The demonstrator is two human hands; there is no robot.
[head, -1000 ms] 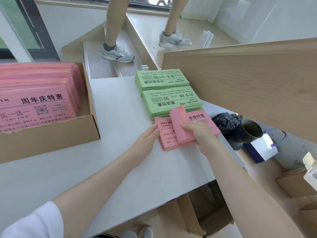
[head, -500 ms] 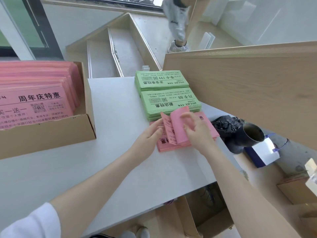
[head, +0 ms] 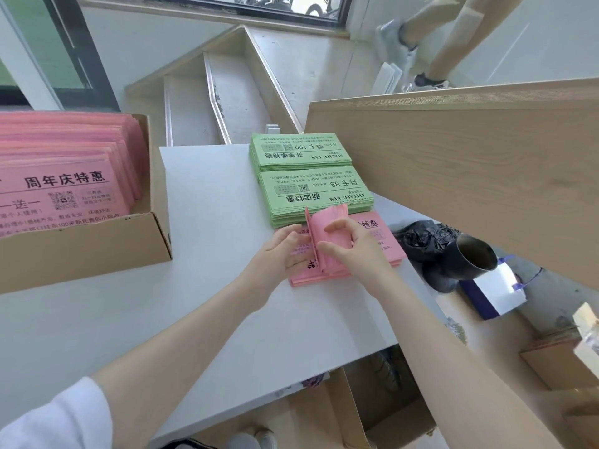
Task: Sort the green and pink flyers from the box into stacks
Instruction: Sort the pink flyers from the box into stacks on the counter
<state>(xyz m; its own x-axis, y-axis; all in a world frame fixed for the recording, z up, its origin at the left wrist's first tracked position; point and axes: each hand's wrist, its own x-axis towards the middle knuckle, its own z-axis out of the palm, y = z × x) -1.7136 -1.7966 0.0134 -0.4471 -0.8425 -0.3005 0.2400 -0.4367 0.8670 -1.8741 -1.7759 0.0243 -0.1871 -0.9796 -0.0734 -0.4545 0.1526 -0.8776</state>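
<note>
While the left hand (head: pixel 278 254) lies with straight fingers flat on the near-left part of the pink stack (head: pixel 382 244), pressing it to the white table (head: pixel 207 286), the right hand (head: pixel 353 251) grips a bundle of pink flyers (head: pixel 330 234) lifted from that stack, thumb on the near face and fingers curled behind, so the bundle stands nearly upright on its lower edge. The pink stack sits at about the centre of the view, just right of it, its far edge touching the nearer green stack (head: pixel 314 192) at 12 o'clock. A second green stack (head: pixel 299 150) lies directly beyond the first, the two touching edge to edge, both printed side up with the text facing away.

At 9 o'clock, well apart from the stacks, the cardboard box (head: pixel 84 251) stands on the table, filled with fanned pink flyers in the box (head: pixel 64 176) with black print.

A slanted wooden panel (head: pixel 453 176) rises at 2 o'clock, just beside the green stacks. Below it, at 3 o'clock off the table's edge, sit a black bag (head: pixel 424 234), a dark round bin (head: pixel 470 257) and a white-and-blue paper bag (head: pixel 496 293). At 1 o'clock, a person's legs and sneaker (head: pixel 392 43) show on the floor beyond.
</note>
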